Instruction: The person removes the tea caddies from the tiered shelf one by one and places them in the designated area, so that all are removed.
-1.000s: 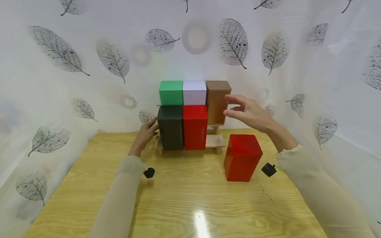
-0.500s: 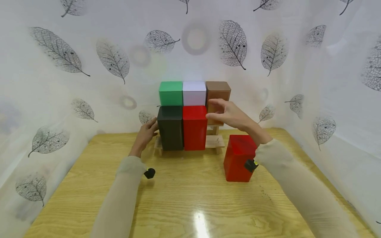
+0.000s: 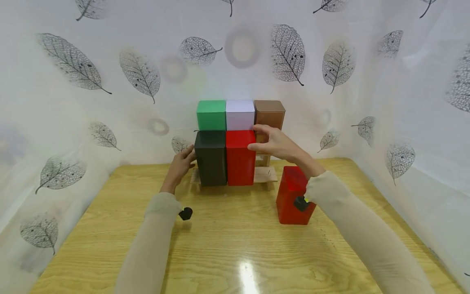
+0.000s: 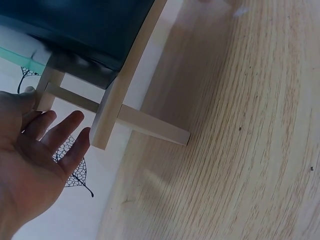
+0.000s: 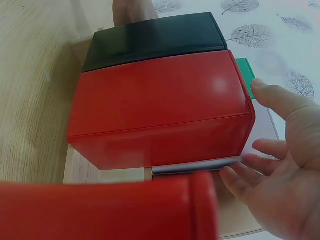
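Observation:
A black box and a red box stand side by side on the lower step of a wooden rack. My left hand is beside the black box; in the left wrist view the hand has its fingers against the rack's end. My right hand is at the red box's upper right edge, thumb in front and fingers behind. In the right wrist view this hand has parted thumb and fingers around the top end of the red box; firm contact cannot be told.
Green, white and brown boxes stand on the upper step behind. Another red box stands on the wooden table, below my right forearm. A leaf-patterned cloth hangs behind the rack and at both sides.
My right hand has moved left from the brown box to the red box on the rack. The left hand and the boxes have stayed where they were.

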The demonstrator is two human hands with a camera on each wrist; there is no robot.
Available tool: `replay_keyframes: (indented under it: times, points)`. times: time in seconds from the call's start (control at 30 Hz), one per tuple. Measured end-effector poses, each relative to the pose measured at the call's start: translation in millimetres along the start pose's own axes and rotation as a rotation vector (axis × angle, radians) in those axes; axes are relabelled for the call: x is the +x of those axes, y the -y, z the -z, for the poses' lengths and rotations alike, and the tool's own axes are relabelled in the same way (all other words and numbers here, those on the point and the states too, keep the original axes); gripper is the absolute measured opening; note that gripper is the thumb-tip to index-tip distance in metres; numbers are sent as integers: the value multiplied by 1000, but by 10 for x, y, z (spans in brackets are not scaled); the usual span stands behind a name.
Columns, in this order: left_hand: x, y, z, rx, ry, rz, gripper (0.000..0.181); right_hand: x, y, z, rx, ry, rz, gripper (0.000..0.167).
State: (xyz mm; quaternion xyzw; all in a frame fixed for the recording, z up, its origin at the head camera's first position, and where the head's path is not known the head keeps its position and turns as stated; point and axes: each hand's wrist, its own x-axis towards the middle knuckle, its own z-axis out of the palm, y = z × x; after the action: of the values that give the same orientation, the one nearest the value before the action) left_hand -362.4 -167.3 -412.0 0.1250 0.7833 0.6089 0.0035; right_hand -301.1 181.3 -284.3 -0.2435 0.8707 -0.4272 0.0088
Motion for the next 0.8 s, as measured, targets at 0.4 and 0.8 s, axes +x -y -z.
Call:
replay_keyframes:
  times: [0.4,0.8]
  points:
    - [-5,-13,-8,-19,-5,13,55,3,-13,-67,-31,-2,-11,76]
    - [-180,-348,-26,-32,22,35,53,-2,2,-91,-82,-41,-12,73]
